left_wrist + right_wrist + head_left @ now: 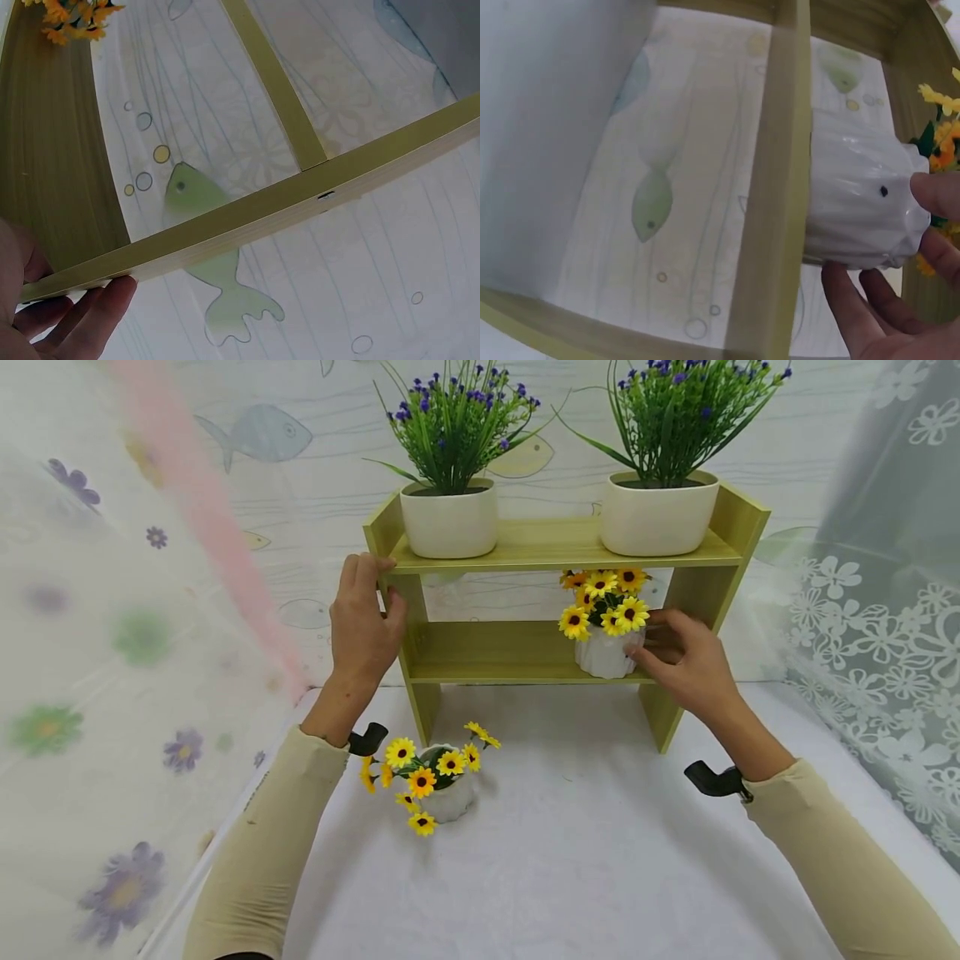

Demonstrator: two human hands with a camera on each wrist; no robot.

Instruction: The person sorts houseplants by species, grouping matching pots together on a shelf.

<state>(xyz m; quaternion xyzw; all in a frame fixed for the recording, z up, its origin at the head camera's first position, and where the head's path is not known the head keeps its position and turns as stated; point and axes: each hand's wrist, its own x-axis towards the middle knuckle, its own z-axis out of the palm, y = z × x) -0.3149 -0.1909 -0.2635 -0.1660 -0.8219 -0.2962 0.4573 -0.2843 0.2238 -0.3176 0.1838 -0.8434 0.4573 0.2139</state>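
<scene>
My left hand (366, 614) grips the upper left side panel of a wooden shelf (517, 647); in the left wrist view its fingers (105, 307) lie along the outer face, the thumb inside. On the right, my right hand (693, 664) holds a white fluted pot (600, 653) with yellow artificial sunflowers (603, 602), thumb on the front and fingers at the side. The pot stands at the right end of the lower shelf board, its base at the board in the right wrist view. A second white pot of sunflowers (452, 797) leans on the table in front of the shelf's left leg.
Two cream planters (450, 522) with purple-flowered grass stand on the top board, the right planter (660, 518) close to the side panel. A white cloth covers the table (562, 860). Patterned curtains (150, 693) hang at both sides, with a fish-printed sheet behind.
</scene>
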